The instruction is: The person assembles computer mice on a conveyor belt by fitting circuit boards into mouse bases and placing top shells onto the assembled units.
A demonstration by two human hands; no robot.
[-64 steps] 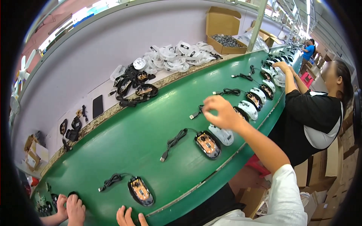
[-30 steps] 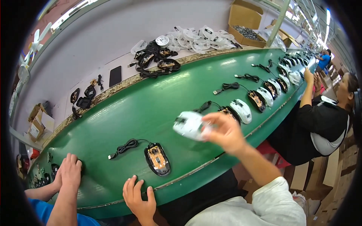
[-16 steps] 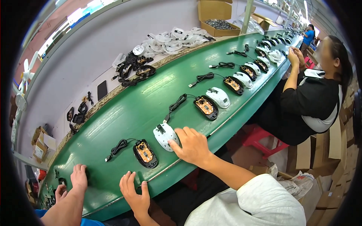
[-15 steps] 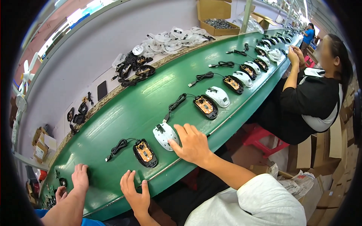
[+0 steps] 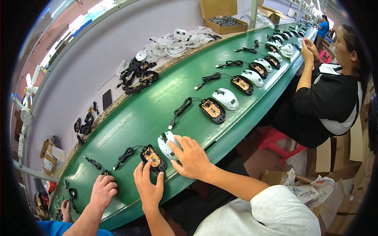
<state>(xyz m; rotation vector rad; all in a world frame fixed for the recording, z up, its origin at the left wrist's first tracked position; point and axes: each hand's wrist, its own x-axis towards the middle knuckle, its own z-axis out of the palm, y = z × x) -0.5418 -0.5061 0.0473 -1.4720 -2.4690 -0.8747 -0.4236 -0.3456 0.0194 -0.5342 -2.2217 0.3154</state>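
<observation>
A black mouse base (image 5: pixel 152 157) with an exposed circuit board and a coiled black cable (image 5: pixel 125 153) lies near the front edge of the green belt (image 5: pixel 130 118). My left hand (image 5: pixel 149 189) lies flat on the belt, fingers apart, with its fingertips touching the base's near end. A white mouse top shell (image 5: pixel 166 142) rests right beside the base. My right hand (image 5: pixel 191 159) covers the shell's near side and grips it with spread fingers.
More base-and-shell pairs (image 5: pixel 218 104) run along the belt to the far right. A co-worker's hand (image 5: pixel 103 190) in a blue sleeve rests on the left. A seated person (image 5: pixel 330 98) works at the right. Black parts (image 5: pixel 136 76), white shells (image 5: pixel 177 39) and a cardboard box (image 5: pixel 222 19) line the back.
My right hand brought the white shell in from the right and set it down beside the base. My left hand slid from the belt's edge up to the base.
</observation>
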